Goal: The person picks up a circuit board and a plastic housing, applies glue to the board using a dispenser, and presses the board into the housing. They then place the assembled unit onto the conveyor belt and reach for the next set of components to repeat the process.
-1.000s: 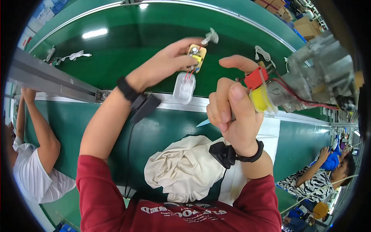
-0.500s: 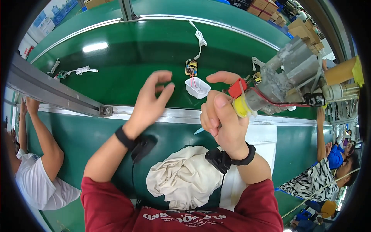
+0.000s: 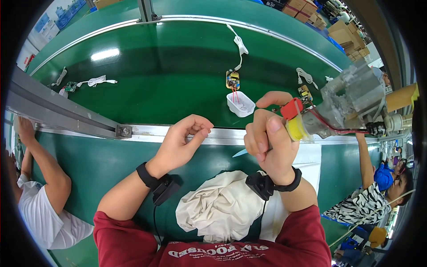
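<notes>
- Left hand [image 3: 180, 142]: loosely curled, thumb tip close to fingertips, over the metal rail [image 3: 149, 132]; can't tell if anything small is pinched.
- Right hand [image 3: 275, 147]: wrapped around the yellow-ringed end of a lumpy grey tool [image 3: 311, 120] with boxy red switch [image 3: 292, 108]; tapered blue tip [image 3: 240, 153] pokes past fist.
- Circuit board [image 3: 232, 81]: rounded rectangle, on glossy green bench [image 3: 164, 98], thin red wires into smooth white plastic shell [image 3: 242, 111].
- Wrinkled cream cloth [image 3: 222, 204] near torso.

Blue tip [image 3: 240, 153] part-hid. by R fingers [image 3: 253, 139].
</notes>
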A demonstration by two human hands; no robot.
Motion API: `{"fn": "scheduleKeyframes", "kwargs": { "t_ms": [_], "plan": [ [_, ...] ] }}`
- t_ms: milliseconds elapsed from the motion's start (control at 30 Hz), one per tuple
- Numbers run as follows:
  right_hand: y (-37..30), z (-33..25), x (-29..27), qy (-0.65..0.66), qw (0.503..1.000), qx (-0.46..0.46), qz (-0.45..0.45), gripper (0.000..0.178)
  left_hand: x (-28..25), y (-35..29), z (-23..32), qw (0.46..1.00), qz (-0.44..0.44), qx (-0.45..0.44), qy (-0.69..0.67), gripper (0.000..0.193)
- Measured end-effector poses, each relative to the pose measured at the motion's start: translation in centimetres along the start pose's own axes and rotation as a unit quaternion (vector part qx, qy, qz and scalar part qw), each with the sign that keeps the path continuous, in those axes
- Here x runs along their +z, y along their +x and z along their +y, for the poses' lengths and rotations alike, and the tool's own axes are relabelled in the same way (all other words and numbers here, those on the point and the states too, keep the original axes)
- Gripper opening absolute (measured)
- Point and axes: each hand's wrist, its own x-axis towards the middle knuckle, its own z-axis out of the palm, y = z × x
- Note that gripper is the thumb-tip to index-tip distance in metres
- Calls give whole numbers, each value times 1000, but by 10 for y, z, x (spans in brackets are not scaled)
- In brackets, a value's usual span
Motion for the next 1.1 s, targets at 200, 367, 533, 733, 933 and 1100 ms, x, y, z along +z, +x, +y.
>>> {"fn": "scheduleKeyframes", "kwargs": {
  "t_ms": [200, 367, 533, 733, 933, 1100],
  "plan": [
    [3, -2, 2, 0, 1000, 3, 1, 37, -4, 2, 3, 1000, -1, -11, -5, 11],
    [4, -4, 4, -2, 1000, 5, -1, 36, -5, 0, 5, 1000, 1, -11, 0, 11],
    [4, -5, 9, -4, 1000, 0, 3, 35, -7, -1, 7, 1000, 1, -6, 3, 10],
    [3, -8, 12, -6, 1000, 2, 6, 34, -10, -1, 11, 999, -31, -11, 28, 11],
    [2, -7, 15, 5, 1000, 7, -5, 32, -10, -4, 9, 1000, -3, 10, 24, 11],
    [3, -7, 18, 10, 1000, 2, -1, 31, -12, -5, 12, 999, -4, 15, 33, 12]
  ]
}}
